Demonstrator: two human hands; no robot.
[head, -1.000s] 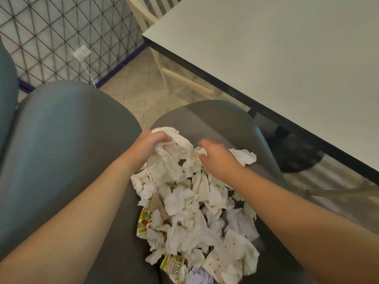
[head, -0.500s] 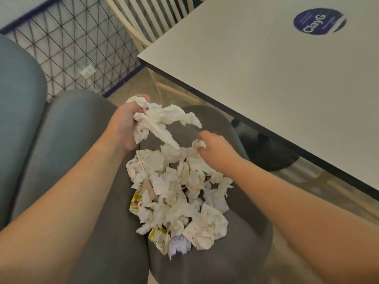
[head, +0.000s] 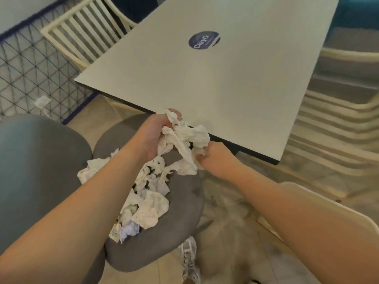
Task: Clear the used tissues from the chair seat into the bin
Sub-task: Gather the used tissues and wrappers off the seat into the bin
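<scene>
Head view: a bunch of crumpled white used tissues [head: 184, 140] is gripped by the left hand [head: 152, 136], fingers curled round it, and pinched below by the right hand [head: 215, 158], above the grey padded chair seat [head: 180, 201]; a sizeable pile of stained tissues [head: 147, 199] is left there, no bin is seen, so little is judged done

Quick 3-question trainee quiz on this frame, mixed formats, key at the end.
1. True or false: the left hand and right hand both grip the tissue wad.
2. The tissue pile lies on: A) table B) grey seat C) floor.
3. Fill in: the round sticker reads ____.

Key: 1 true; 2 B; 3 ClayG.
</scene>
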